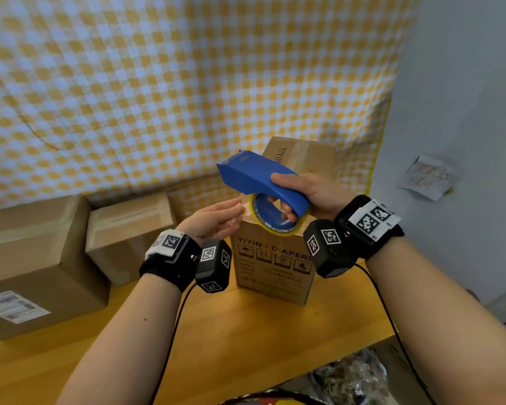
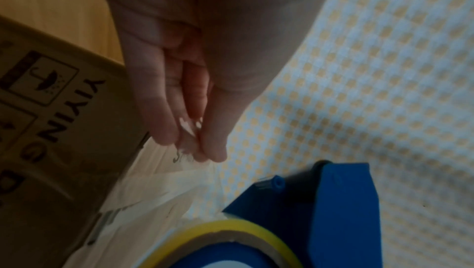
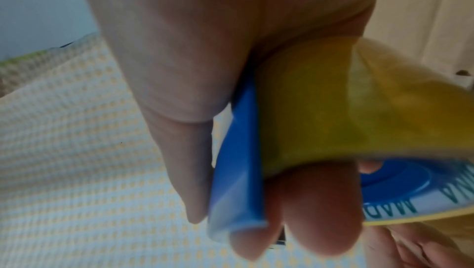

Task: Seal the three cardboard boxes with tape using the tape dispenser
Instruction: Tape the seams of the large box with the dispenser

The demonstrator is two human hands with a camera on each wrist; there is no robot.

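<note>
Left hand (image 1: 216, 219) fingers (image 2: 212, 150) pinch tape end; three boxes, one dispenser (image 1: 257, 178).

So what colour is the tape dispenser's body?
Blue; the tape dispenser, gripped by the right hand, shows best in the head view.

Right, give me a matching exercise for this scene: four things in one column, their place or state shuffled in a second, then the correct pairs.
Things:
1. blue tape dispenser
2. loose end of tape
3. box printed YIYING DIAPERS
4. box with a white shipping label

Place or state:
A. at the left edge of the wooden table
B. pinched by the left hand
C. standing under the two hands
D. gripped by the right hand, above the box

Pairs: 1-D, 2-B, 3-C, 4-A
</note>
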